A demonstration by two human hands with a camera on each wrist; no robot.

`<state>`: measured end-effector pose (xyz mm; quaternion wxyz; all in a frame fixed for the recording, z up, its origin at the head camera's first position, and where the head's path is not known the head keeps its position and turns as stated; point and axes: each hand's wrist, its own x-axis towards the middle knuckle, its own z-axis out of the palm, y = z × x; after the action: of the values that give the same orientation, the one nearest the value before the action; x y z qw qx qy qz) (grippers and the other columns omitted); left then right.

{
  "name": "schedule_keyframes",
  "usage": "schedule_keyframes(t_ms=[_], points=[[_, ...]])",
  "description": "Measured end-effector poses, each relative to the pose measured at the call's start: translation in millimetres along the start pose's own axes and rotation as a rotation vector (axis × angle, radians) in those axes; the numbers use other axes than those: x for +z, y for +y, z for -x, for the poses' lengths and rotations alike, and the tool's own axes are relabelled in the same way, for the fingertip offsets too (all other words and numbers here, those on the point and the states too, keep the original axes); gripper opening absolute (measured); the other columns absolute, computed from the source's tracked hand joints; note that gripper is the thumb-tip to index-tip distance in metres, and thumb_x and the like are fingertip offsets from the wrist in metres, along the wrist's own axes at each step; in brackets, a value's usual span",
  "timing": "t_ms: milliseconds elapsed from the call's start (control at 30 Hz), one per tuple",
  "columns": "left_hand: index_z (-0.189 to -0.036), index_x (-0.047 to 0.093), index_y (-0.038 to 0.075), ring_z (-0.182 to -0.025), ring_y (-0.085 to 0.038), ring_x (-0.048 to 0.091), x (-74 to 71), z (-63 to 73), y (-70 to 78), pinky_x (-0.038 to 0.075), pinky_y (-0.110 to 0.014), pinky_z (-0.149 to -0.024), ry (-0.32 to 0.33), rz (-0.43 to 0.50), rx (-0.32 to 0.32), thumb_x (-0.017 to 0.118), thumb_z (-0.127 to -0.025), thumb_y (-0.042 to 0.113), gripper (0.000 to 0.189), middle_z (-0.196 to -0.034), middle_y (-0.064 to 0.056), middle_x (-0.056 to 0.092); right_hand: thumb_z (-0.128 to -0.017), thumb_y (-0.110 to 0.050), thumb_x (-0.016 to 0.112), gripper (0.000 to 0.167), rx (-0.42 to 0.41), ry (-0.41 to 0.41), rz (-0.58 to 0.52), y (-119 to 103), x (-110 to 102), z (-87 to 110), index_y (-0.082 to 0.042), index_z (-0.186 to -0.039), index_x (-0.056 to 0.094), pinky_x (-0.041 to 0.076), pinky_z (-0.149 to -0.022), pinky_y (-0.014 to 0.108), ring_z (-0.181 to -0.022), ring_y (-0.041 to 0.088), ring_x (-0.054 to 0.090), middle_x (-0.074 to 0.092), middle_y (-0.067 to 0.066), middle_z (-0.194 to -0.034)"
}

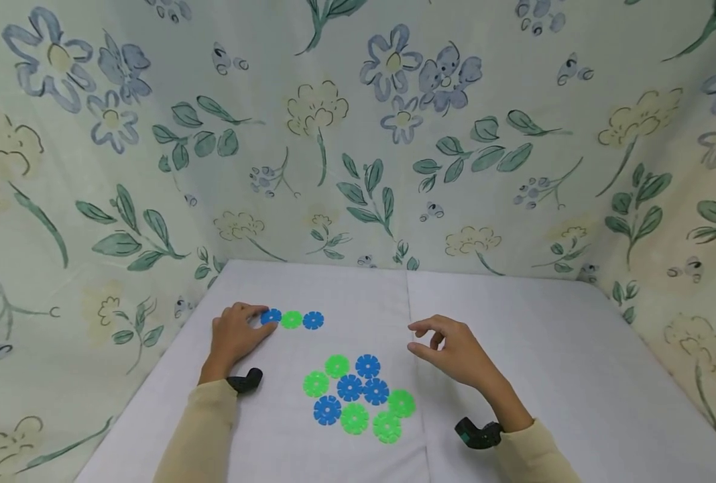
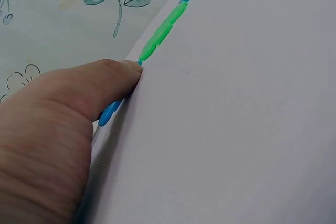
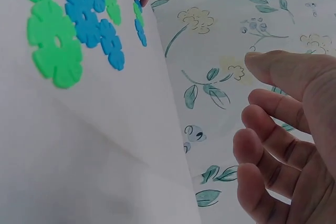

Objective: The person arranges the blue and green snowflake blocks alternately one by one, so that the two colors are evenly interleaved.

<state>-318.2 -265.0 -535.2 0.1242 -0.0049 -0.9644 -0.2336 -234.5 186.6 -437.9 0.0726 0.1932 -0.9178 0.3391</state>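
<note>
My left hand (image 1: 236,335) pinches the left blue notched disc (image 1: 271,316) between thumb and index finger at the table's far left. To its right in the same row lie a green notched disc (image 1: 291,320) and another blue notched disc (image 1: 313,320). In the left wrist view the thumb (image 2: 118,77) covers part of the held disc. My right hand (image 1: 454,345) hovers over the right of the table, fingers loosely bent and a gap between thumb and fingertips. It holds nothing, as the right wrist view also shows.
Several loose blue discs (image 1: 350,388) and green discs (image 1: 354,418) lie in a cluster at the middle front, some touching or overlapping. A white cloth (image 1: 545,362) with a crease covers the table. Floral curtains (image 1: 334,134) stand behind and at both sides.
</note>
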Motion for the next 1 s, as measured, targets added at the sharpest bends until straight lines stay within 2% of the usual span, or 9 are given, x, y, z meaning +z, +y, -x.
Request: schedule_keyframes(t_ms=[167,367,633,867,1000], points=[[-0.127,0.069,0.022,-0.117,-0.037,0.053,-0.9,2.2,0.9,0.035,-0.058,-0.094,0.004,0.001,-0.001,0.07,-0.086,0.058,0.054,-0.127,-0.015,0.062,-0.086,-0.039,0.079,0.036,0.064,-0.056,-0.024,15,7,8.6,-0.021,-0.117,0.072,0.048,-0.058,0.024,-0.077,0.01,0.058,0.072,0.002,-0.107],[-0.128,0.068,0.023,-0.118,-0.037,0.053,-0.3,2.3,0.9,0.035,-0.057,-0.094,0.0,-0.011,-0.004,0.069,-0.086,0.059,0.055,-0.128,-0.015,0.061,-0.087,-0.041,0.077,0.04,0.101,-0.112,-0.077,25,12,15.8,-0.018,-0.119,0.072,0.048,-0.058,0.026,-0.077,0.011,0.059,0.071,0.0,-0.106],[-0.128,0.068,0.023,-0.117,-0.037,0.053,-1.3,0.8,2.3,0.035,-0.056,-0.092,0.006,-0.016,0.001,0.069,-0.087,0.058,0.054,-0.127,-0.015,0.061,-0.087,-0.041,0.076,0.042,0.064,-0.17,-0.107,31,12,17.4,-0.018,-0.122,0.07,0.049,-0.058,0.026,-0.077,0.011,0.06,0.069,0.002,-0.104],[-0.128,0.068,0.023,-0.116,-0.037,0.053,-1.7,0.5,3.5,0.035,-0.055,-0.09,0.014,-0.014,0.007,0.069,-0.087,0.057,0.054,-0.126,-0.015,0.061,-0.085,-0.038,0.079,0.043,-0.004,-0.294,-0.193,36,19,18.2,-0.016,-0.121,0.071,0.05,-0.061,0.025,-0.072,0.01,0.06,0.067,-0.001,-0.098],[-0.129,0.068,0.023,-0.116,-0.036,0.053,-2.0,0.5,3.4,0.035,-0.054,-0.089,0.012,-0.016,0.007,0.069,-0.087,0.058,0.054,-0.126,-0.015,0.061,-0.084,-0.04,0.08,0.043,-0.033,-0.325,-0.194,35,23,18.3,-0.017,-0.12,0.071,0.049,-0.063,0.024,-0.071,0.008,0.058,0.067,-0.001,-0.097]])
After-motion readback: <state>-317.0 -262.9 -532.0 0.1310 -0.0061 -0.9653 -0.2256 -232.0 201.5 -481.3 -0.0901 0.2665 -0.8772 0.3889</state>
